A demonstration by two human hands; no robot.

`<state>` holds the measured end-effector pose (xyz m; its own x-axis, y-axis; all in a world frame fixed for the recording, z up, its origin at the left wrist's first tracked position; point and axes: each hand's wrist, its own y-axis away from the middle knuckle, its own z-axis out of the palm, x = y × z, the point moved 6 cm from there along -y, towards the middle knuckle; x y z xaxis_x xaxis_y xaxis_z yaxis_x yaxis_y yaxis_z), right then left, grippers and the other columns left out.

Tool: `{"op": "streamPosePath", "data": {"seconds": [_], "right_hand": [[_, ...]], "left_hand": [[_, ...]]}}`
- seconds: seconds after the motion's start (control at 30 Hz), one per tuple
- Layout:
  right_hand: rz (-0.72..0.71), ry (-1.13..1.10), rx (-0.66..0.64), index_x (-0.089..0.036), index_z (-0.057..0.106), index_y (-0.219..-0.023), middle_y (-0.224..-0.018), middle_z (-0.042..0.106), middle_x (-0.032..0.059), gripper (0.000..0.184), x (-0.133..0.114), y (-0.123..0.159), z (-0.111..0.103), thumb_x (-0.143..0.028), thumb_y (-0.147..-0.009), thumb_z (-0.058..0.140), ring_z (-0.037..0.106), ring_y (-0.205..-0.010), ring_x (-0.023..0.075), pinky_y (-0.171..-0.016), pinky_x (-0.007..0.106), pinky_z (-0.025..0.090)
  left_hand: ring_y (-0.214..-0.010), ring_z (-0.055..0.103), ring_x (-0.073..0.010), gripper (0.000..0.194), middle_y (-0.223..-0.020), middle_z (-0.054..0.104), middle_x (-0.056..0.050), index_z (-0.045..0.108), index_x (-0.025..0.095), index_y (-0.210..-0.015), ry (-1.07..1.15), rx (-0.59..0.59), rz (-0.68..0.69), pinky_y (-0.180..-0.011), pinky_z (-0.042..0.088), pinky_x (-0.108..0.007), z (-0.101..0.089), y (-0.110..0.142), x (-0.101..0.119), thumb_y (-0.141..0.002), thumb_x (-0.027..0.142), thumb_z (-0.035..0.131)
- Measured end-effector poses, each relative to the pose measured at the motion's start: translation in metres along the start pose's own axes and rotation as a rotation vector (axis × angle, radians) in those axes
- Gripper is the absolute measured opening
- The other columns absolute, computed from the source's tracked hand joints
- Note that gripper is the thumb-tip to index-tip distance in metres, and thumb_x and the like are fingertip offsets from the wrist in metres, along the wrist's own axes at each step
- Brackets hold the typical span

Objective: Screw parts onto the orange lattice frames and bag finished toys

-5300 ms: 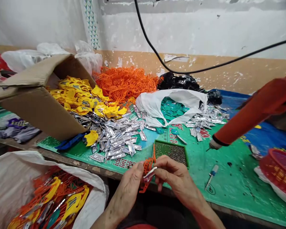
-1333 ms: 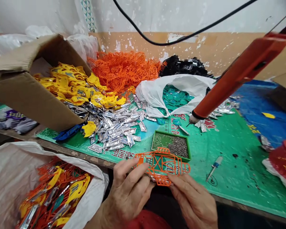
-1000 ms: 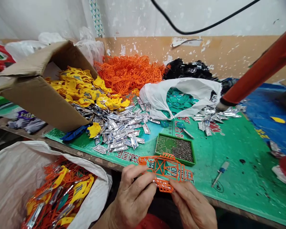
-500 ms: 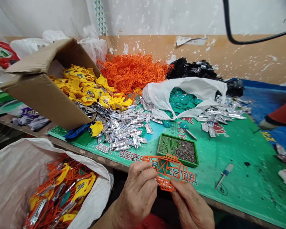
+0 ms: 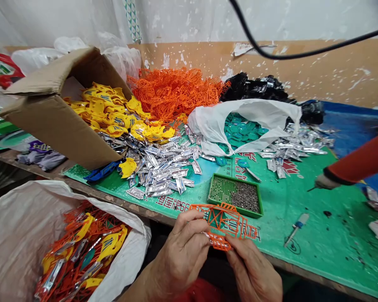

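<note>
An orange plastic lattice frame (image 5: 228,220) is held between my two hands, just over the table's front edge. My left hand (image 5: 184,251) is closed on its left end, fingers curled and pinching. At the lower right edge, the thumb and fingers of my right hand (image 5: 253,266) grip the same frame. Its lower part, partly hidden by the fingers, has a pale shiny strip. Just behind it lies a green tray (image 5: 260,205) with small metal screws (image 5: 245,197) heaped on its right side.
Silver printed plates (image 5: 164,167), yellow parts (image 5: 103,109) in a cardboard box (image 5: 50,130), an orange frame pile (image 5: 179,92) and a bag of teal pieces (image 5: 204,121) lie behind. A screwdriver (image 5: 297,228) rests right. A filled white sack (image 5: 12,218) stands left. A co-worker's sleeve (image 5: 362,159) reaches in.
The co-worker's arm at the right has come further in over the green table. The hanging black cable has shifted left in view. My hands and the orange frame stay nearly still.
</note>
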<state>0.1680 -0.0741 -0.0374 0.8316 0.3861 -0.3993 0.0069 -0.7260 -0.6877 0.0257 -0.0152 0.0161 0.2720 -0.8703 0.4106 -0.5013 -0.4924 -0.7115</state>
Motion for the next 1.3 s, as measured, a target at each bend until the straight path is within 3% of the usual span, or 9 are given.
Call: {"op": "streamPosePath", "data": {"seconds": [0.37, 0.63, 0.77, 1.07, 1.17, 1.3], "right_hand": [[-0.020, -0.057, 0.005, -0.015, 0.062, -0.111, -0.084, 0.073, 0.0069, 0.023, -0.006, -0.006, -0.007, -0.011, -0.090, 0.053, 0.070, -0.073, 0.0149, -0.068, 0.022, 0.057], [0.000, -0.165, -0.018, -0.016, 0.062, -0.111, -0.077, 0.070, 0.0046, 0.021, -0.002, -0.009, -0.003, -0.015, -0.092, 0.052, 0.067, -0.065, 0.0126, -0.062, 0.020, 0.055], [0.039, -0.163, -0.023, -0.016, 0.063, -0.101, -0.070, 0.067, 0.0031, 0.013, -0.007, -0.016, -0.003, -0.018, -0.091, 0.055, 0.065, -0.059, 0.0114, -0.057, 0.019, 0.053], [0.172, -0.226, -0.028, -0.018, 0.063, -0.084, -0.062, 0.062, -0.0011, 0.009, -0.013, -0.025, -0.004, -0.024, -0.089, 0.059, 0.059, -0.053, 0.0093, -0.049, 0.019, 0.047], [0.194, -0.208, -0.029, -0.019, 0.063, -0.082, -0.060, 0.060, -0.0020, 0.009, -0.010, -0.025, -0.003, -0.025, -0.088, 0.060, 0.057, -0.050, 0.0098, -0.049, 0.020, 0.045], [0.136, -0.183, -0.073, -0.018, 0.063, -0.079, -0.058, 0.060, -0.0016, 0.013, -0.010, -0.032, 0.001, -0.024, -0.089, 0.058, 0.055, -0.050, 0.0102, -0.049, 0.021, 0.042]], "left_hand": [[-0.099, 0.057, -0.0195, 0.018, -0.086, 0.068, -0.006, 0.062, 0.015, -0.091, -0.034, 0.038, -0.005, -0.086, 0.054, -0.034, -0.008, -0.001, 0.007, -0.084, 0.001, 0.053], [-0.091, 0.056, -0.0184, 0.014, -0.085, 0.072, -0.003, 0.063, 0.015, -0.089, -0.031, -0.003, 0.011, -0.081, 0.047, -0.033, -0.008, 0.000, 0.006, -0.084, 0.004, 0.058], [-0.082, 0.054, -0.0164, 0.014, -0.082, 0.072, -0.003, 0.064, 0.015, -0.087, -0.017, -0.012, 0.007, -0.075, 0.045, -0.031, -0.006, 0.000, 0.007, -0.084, 0.004, 0.057], [-0.078, 0.051, -0.0166, 0.024, -0.083, 0.069, -0.007, 0.059, 0.011, -0.098, 0.125, -0.076, -0.048, -0.074, 0.046, -0.031, -0.004, 0.004, 0.005, -0.081, -0.004, 0.056], [-0.076, 0.049, -0.0171, 0.031, -0.083, 0.068, -0.006, 0.054, 0.010, -0.111, 0.103, -0.100, -0.102, -0.072, 0.043, -0.031, -0.002, 0.005, 0.002, -0.083, -0.002, 0.055], [-0.085, 0.050, -0.0209, 0.039, -0.089, 0.069, -0.007, 0.050, 0.011, -0.125, -0.031, -0.165, -0.117, -0.085, 0.036, -0.042, 0.001, 0.006, -0.001, -0.087, 0.007, 0.054]]}}
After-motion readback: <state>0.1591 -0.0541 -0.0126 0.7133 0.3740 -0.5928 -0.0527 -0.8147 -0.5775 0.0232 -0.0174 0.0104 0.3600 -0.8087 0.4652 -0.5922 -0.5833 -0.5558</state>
